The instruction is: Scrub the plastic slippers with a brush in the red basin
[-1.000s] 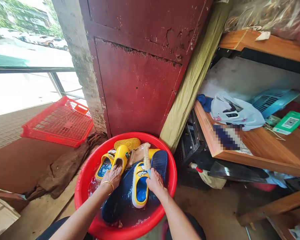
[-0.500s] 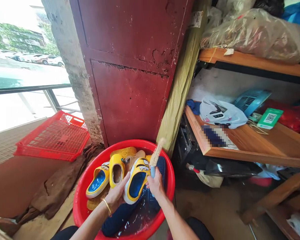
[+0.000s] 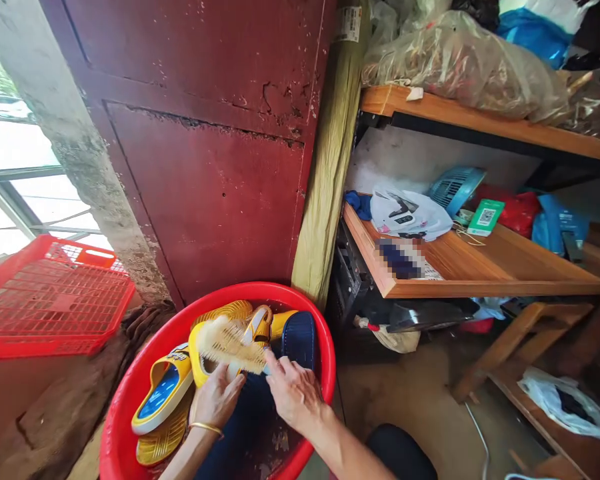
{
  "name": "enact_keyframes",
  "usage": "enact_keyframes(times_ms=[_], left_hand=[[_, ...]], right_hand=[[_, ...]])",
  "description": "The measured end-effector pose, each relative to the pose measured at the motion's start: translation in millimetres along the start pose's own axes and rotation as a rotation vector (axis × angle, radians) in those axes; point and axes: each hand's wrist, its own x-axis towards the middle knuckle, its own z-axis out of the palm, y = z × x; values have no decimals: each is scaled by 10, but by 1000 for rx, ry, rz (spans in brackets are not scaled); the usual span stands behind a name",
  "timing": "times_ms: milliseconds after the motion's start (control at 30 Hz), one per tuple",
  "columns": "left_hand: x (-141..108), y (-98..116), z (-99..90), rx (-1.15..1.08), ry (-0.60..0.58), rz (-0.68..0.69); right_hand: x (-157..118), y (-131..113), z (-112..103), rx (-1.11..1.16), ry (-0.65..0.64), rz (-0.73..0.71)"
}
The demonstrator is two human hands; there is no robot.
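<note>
A red basin holds water and several slippers. My left hand is closed on a yellow slipper, mostly hidden behind the brush and my fingers. Gripped by its light blue handle, a pale-bristled brush is in my right hand; its bristles lie blurred across the slipper's upper. A yellow slipper with a blue insole rests at the basin's left side. Toward the right rim stands a dark blue slipper.
At left sits a red plastic crate beside brown cloth. A maroon door rises behind the basin. Wooden shelves with bags stand at right, above a wooden stool.
The view has turned right. The brush has swung from upright to lying across the slipper, and the held slipper has tilted so its blue insole is hidden.
</note>
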Motion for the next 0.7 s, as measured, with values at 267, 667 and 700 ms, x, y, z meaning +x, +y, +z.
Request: enact_keyframes(times_ms=[267, 667, 700], left_hand=[[-82, 68, -62, -239, -12, -97], [-47, 415, -165, -1124, -55, -695], [-54, 425, -165, -1098, -37, -693]], right_hand=[[126, 387, 8, 19, 66, 322], [-127, 355, 40, 251, 186, 129], [-154, 318, 4, 215, 170, 107]])
